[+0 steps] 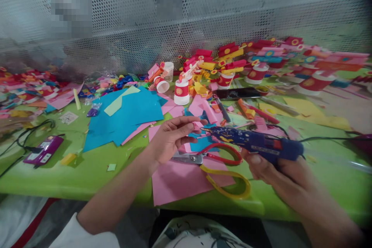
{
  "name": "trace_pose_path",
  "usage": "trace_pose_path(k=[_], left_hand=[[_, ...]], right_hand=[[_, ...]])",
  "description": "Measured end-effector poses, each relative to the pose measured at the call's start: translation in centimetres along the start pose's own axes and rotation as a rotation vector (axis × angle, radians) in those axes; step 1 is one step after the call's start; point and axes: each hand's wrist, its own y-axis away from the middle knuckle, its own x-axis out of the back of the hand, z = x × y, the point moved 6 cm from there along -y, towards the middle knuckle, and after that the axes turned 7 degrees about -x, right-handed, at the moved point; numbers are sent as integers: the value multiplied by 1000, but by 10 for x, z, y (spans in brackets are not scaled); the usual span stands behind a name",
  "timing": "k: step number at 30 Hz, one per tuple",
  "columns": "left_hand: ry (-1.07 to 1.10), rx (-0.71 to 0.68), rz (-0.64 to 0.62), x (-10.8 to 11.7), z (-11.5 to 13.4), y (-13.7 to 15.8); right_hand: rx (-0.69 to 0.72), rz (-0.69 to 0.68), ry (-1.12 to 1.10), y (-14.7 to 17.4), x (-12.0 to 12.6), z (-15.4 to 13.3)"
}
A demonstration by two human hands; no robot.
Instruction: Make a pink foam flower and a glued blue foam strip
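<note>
small pink piece (198, 124) at the glue gun (255, 141) tip; parts obscured

head view: the left hand (171, 136) pinches the pink piece between thumb and fingers, above the middle of the table (122, 180). the right hand (286, 180) is wrapped round the glue gun's handle; most of its fingers and the trigger are hidden. the tip sits at the pink piece's edge; contact cannot be confirmed. the scissors (198, 159) lie below on a pink sheet (177, 186), their blade ends covered by the left hand. cup models at far right (315, 82) are blurred, the heap at far left (29, 85) likewise, and the upper right corner is dark. two blocked-out patches mask parts of the perforated wall (124, 19).

surface: green, rounded front edge, littered with scraps. a blue sheet (136, 108) lies left of centre; a purple box (44, 150) with cables stands at left. the metal wall rises behind the table.
</note>
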Motion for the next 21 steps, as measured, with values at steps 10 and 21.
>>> trace_pose_path(k=[10,21], left_hand=[[15,-5,-3,1,0,0],[12,-6,6,1,-1,0]], right_hand=[[1,40,-44,1,-1,-10],[23,17,-13,1,-3,-5]])
